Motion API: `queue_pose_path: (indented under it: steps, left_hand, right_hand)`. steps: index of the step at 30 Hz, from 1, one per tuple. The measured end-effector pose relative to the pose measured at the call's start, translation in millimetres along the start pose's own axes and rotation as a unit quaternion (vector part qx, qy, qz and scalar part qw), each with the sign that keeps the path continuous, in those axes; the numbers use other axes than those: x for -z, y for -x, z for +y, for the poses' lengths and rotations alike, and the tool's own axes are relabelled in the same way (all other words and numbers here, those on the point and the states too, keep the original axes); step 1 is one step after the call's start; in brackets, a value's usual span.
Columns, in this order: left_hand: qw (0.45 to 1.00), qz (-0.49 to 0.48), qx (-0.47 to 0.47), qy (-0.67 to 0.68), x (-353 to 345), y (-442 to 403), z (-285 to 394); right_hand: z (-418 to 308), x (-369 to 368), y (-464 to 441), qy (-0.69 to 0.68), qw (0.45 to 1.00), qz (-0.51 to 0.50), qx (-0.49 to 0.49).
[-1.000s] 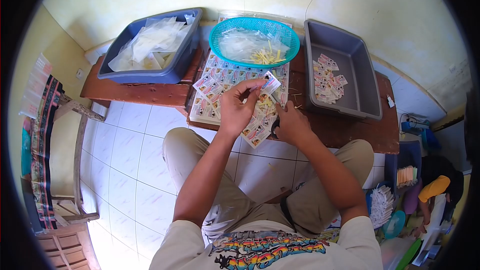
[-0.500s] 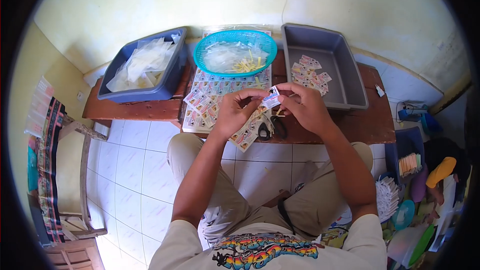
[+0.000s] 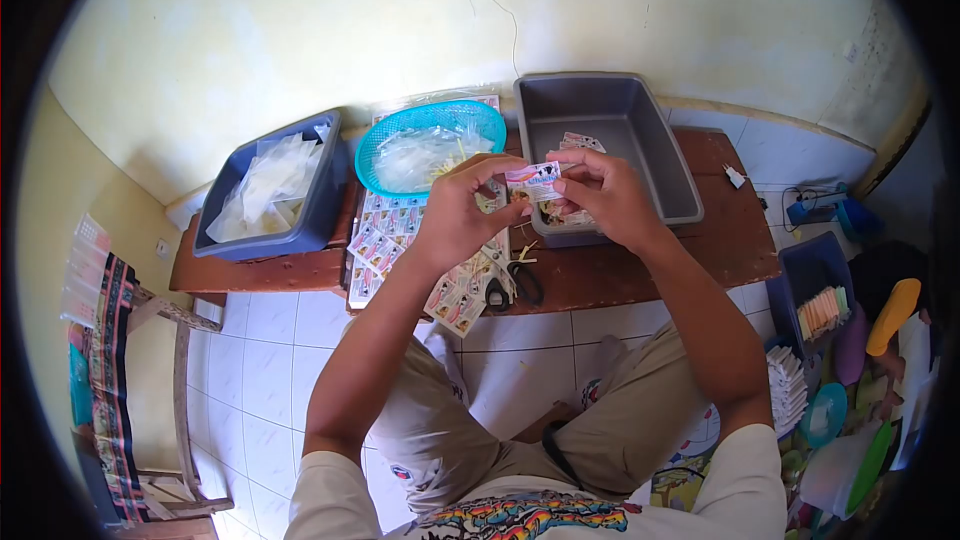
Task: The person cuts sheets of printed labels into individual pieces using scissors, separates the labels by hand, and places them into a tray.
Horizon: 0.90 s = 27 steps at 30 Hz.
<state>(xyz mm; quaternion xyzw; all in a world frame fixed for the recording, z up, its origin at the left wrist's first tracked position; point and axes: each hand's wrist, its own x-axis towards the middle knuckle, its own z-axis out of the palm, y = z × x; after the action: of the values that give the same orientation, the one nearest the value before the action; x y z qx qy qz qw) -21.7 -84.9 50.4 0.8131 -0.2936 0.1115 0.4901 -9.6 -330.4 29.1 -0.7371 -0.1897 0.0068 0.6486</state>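
Observation:
Between both hands, above the front edge of the grey bin (image 3: pixel 683 180), is a small printed label (image 3: pixel 533 178). My left hand (image 3: pixel 468 208) pinches its left side between thumb and fingers. At its right side the fingers of my right hand (image 3: pixel 608 198) are closed on it. Black-handled scissors (image 3: pixel 515 287) lie on the bench below the hands, beside printed label sheets (image 3: pixel 458 297) and thin yellowish strips. More cut labels (image 3: pixel 581 142) lie in the grey bin, partly hidden by my right hand.
A turquoise basket (image 3: pixel 368 162) holds clear plastic and strips. Left of it, a blue tub (image 3: pixel 318 210) holds translucent bags. The wooden bench (image 3: pixel 715 240) runs beneath. At the lower right are a person's yellow sleeve (image 3: pixel 893 317) and a dark bin (image 3: pixel 790 265) with paper bundles.
The scissors left my right hand and now lie on the bench. My right hand took hold of the label, and both hands moved it over the grey bin's edge. The view shifted.

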Motion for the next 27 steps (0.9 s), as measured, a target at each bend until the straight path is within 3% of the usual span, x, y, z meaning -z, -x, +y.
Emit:
queue_pose_path:
  steps: [1, 4, 11, 19, 27]
  left_hand:
    - [0.998, 0.002, -0.036, -0.043, -1, -6, -1]
    - [0.995, -0.016, -0.03, -0.09, -6, -24, -13]
    - [0.998, 0.004, -0.031, -0.046, -29, -46, -44]
    - [0.989, -0.021, -0.118, -0.089, -37, -68, -79]
    - [0.989, -0.043, -0.093, -0.103, -50, -68, -98]
  right_hand:
    - [5, 4, -3, -0.001, 1.0, 0.006, -0.008]
    - [15, 13, -8, -0.019, 0.999, 0.022, -0.029]
    - [25, 29, -25, -0.027, 0.997, 0.046, -0.056]
    - [48, 42, -39, 0.036, 0.994, 0.05, -0.091]
    - [68, 49, -46, 0.056, 0.991, 0.045, -0.11]
